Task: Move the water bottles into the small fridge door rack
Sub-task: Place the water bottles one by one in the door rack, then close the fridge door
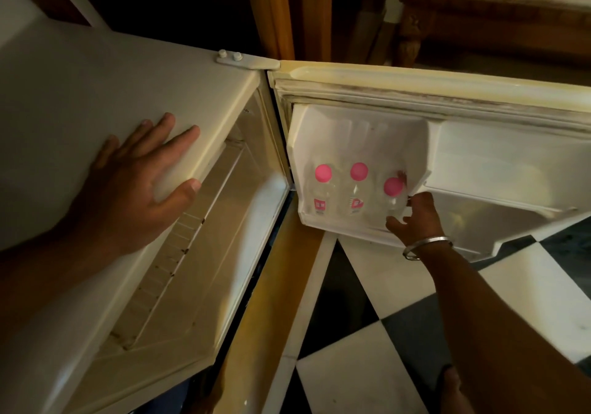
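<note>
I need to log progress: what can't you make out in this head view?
- Clear pink-capped water bottle on the right: lower body hidden by the right hand, grip unclear.
- All bottle bases: hidden by the white door rack wall.
- Small fridge interior: mostly out of sight from this angle.

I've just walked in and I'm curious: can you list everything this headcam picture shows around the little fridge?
water bottles: three, clear with pink caps, upright side by side in the door rack: left, middle, right
door rack: one, white, low on the open door's inner side
fridge door: one, cream, swung open to the right
fridge top: one, cream, on the left
hinge: one, cream, at the top corner
floor: black and white tiles, below the door
wooden furniture: one, brown, top right
bangle: one, silver, on the right wrist
left hand: flat on the fridge top, fingers spread
right hand: closed around the right bottle at the rack
</note>
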Tool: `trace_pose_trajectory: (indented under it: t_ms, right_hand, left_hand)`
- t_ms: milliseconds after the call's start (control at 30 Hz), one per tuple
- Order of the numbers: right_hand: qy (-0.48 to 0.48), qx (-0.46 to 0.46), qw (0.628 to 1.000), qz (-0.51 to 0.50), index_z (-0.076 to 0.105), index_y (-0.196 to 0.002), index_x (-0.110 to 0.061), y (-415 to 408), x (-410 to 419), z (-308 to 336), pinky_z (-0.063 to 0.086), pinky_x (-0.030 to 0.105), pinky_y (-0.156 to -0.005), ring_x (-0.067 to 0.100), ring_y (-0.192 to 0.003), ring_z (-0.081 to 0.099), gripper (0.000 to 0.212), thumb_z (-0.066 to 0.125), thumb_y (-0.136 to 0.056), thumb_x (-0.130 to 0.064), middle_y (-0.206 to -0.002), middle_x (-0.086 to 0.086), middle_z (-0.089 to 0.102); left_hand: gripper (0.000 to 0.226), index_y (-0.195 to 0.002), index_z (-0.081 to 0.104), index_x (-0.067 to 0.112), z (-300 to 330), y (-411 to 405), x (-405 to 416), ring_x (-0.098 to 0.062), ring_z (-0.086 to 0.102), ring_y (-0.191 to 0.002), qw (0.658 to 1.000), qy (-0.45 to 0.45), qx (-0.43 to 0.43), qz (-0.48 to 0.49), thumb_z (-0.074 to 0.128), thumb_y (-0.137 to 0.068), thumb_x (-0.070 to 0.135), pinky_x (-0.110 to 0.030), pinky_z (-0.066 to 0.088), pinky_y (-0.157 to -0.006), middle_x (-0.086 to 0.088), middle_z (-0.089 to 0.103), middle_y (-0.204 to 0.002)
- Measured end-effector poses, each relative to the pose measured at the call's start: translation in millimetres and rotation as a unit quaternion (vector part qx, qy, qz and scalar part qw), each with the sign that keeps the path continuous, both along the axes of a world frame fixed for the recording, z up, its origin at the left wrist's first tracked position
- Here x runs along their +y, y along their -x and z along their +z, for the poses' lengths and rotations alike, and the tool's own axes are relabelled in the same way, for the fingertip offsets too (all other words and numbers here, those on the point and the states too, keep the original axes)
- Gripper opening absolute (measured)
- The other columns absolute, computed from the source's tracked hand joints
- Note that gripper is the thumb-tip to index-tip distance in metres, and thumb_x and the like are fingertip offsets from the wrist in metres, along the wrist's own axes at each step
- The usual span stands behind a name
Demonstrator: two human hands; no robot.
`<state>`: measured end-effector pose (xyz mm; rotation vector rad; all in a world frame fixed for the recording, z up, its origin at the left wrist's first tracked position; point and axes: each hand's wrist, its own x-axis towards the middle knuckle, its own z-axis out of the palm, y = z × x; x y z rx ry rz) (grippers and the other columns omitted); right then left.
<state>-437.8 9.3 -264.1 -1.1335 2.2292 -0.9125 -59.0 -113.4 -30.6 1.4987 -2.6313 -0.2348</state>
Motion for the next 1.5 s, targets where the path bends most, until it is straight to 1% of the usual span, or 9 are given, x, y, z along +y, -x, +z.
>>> trace_pose_trajectory:
  t_ms: [233,367,533,767,867,1033,1133,1267,1500]
  right_hand:
    - [-0.011,-0.005,0.996,-0.084,0.054,-0.085,-0.030,-3,-10,5,0.050,0.030,-0.070,0.013,-0.066,0.060,0.058,0.085,-0.048,-0.062,-0.076,-0.006,0.064]
    - [-0.048,-0.020,0.997,-0.051,0.047,-0.117,-0.015,-14,-6,-8,0.050,0.037,-0.078,0.027,-0.090,0.059,0.078,0.088,-0.058,-0.047,-0.103,0.010,0.059]
    - [-0.051,-0.033,0.996,-0.061,0.045,-0.124,-0.011,-11,-7,-17,0.051,0.044,-0.088,0.038,-0.100,0.063,0.064,0.082,-0.073,-0.023,-0.115,0.019,0.063]
    - [-0.064,-0.020,0.990,-0.128,0.040,-0.138,-0.013,-29,-1,-14,0.042,0.050,-0.102,0.036,-0.119,0.053,0.074,0.078,-0.076,-0.031,-0.129,0.016,0.057]
    - [-0.156,0.059,0.972,-0.167,0.016,-0.150,-0.018,-59,15,-2,0.021,0.056,-0.114,0.038,-0.141,0.028,0.092,0.073,-0.079,-0.036,-0.155,0.017,0.029]
    - [-0.230,0.143,0.957,0.107,-0.001,-0.153,-0.022,-121,28,44,0.008,0.054,-0.118,0.035,-0.148,0.004,0.092,0.060,-0.087,-0.044,-0.163,0.013,0.000]
    - [-0.087,0.187,0.962,0.180,0.018,-0.152,-0.023,-135,17,96,0.011,0.053,-0.119,0.032,-0.147,0.015,0.077,0.059,-0.088,-0.029,-0.161,0.011,0.017]
    - [0.087,0.275,0.951,0.112,0.026,-0.149,-0.019,-105,-13,177,0.015,0.055,-0.113,0.038,-0.144,0.023,0.081,0.066,-0.080,-0.032,-0.157,0.017,0.027]
    - [-0.115,0.391,0.889,0.209,0.016,-0.150,-0.019,-11,-58,227,0.014,0.059,-0.116,0.040,-0.146,0.013,0.087,0.066,-0.082,-0.040,-0.161,0.015,0.014]
  left_hand:
    - [0.073,-0.153,0.029,0.040,-2,-1,-1,-0.023,0.016,-0.152,1.000,0.005,0.005,-0.003,0.037,-0.084,0.061,-0.054,0.010,-0.120,0.000,0.022,-0.166]
    - [0.073,-0.153,0.027,0.041,-3,-2,-2,-0.022,0.015,-0.153,1.000,0.008,0.008,-0.005,0.037,-0.084,0.061,-0.054,0.009,-0.120,0.001,0.021,-0.166]
    - [0.073,-0.153,0.028,0.040,-4,-2,-3,-0.022,0.015,-0.153,1.000,0.008,0.010,-0.005,0.037,-0.084,0.061,-0.054,0.009,-0.120,0.001,0.021,-0.166]
    - [0.073,-0.153,0.028,0.041,-4,-2,-3,-0.023,0.015,-0.153,1.000,-0.001,0.008,-0.003,0.037,-0.083,0.061,-0.055,0.009,-0.121,0.002,0.020,-0.166]
    - [0.074,-0.153,0.028,0.040,-1,0,-2,-0.022,0.014,-0.153,1.000,-0.012,0.002,0.003,0.037,-0.083,0.061,-0.054,0.007,-0.121,0.002,0.018,-0.166]
    - [0.076,-0.153,0.031,0.037,3,0,4,-0.022,0.014,-0.153,1.000,-0.014,0.000,0.006,0.035,-0.082,0.063,-0.052,0.007,-0.122,0.001,0.019,-0.166]
    - [0.075,-0.152,0.033,0.037,4,-3,4,-0.021,0.015,-0.153,1.000,-0.018,0.009,0.009,0.037,-0.082,0.064,-0.050,0.008,-0.123,0.003,0.020,-0.166]
    - [0.076,-0.152,0.034,0.037,7,-5,2,-0.021,0.017,-0.152,1.000,-0.024,0.003,0.008,0.039,-0.081,0.065,-0.050,0.009,-0.123,0.003,0.022,-0.165]
    - [0.076,-0.151,0.038,0.034,9,-4,-2,-0.026,0.021,-0.151,0.999,-0.029,-0.021,0.006,0.039,-0.081,0.065,-0.050,0.009,-0.120,-0.001,0.025,-0.165]
